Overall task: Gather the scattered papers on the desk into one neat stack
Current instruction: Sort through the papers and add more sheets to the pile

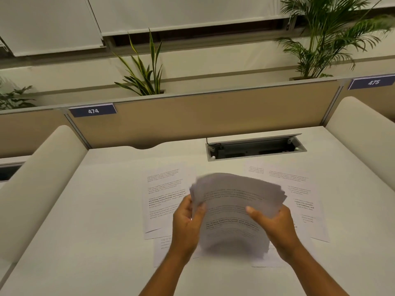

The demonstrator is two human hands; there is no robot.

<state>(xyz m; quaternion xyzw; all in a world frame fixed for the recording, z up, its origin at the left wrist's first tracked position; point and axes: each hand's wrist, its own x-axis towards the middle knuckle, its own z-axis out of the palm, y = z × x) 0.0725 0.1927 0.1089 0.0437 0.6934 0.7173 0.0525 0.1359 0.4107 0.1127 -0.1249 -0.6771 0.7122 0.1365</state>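
Observation:
A bundle of printed sheets (233,210) is held up above the white desk (85,231), blurred and fanned at its top edge. My left hand (187,221) grips the bundle's left edge and my right hand (271,221) grips its right side, thumb on the front. Loose printed pages lie flat on the desk: some to the left (164,195), several overlapping to the right (299,193), and more near the front (164,246), partly hidden under my arms and the bundle.
An open cable hatch (254,147) is sunk into the desk behind the papers. A tan partition (203,112) labelled 474 closes the back, with plants (143,71) beyond. Padded side dividers (42,178) stand at left and right (363,129).

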